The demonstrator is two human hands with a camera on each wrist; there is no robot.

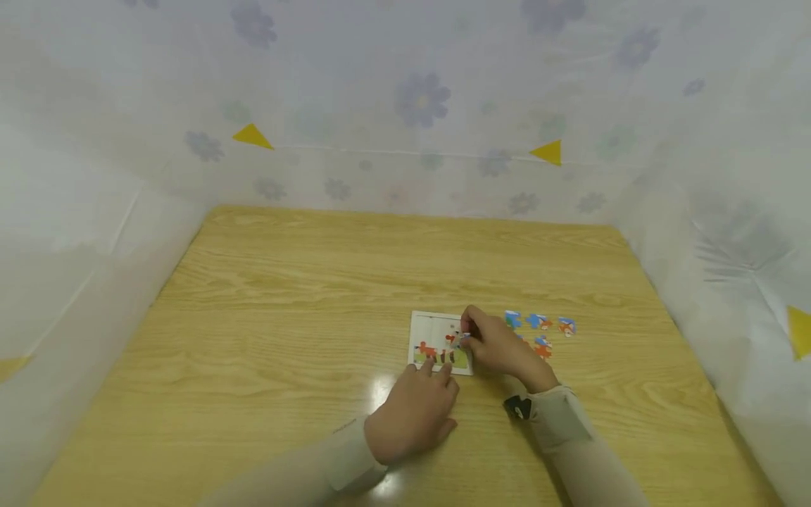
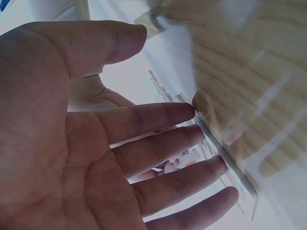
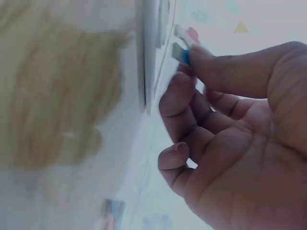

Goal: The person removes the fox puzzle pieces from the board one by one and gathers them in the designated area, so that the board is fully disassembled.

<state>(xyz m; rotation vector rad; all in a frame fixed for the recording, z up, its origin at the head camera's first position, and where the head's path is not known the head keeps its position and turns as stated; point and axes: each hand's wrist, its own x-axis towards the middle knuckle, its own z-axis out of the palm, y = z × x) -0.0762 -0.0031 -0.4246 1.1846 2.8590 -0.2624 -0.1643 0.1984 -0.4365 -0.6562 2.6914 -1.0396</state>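
A small white-framed jigsaw board lies on the table, with a few pieces showing an orange animal and green grass along its lower part. My left hand has its fingers stretched out, with the fingertips at the board's near edge. Over the board's right side, my right hand pinches a jigsaw piece between thumb and index finger. This piece is tilted up off the board, and its blue and white colours show in the right wrist view; the fingers hide much of it.
Several loose jigsaw pieces lie right of the board, including a blue and orange one farthest right and an orange one close to my right hand. The wooden table is bordered by pale flowered curtains with yellow triangles.
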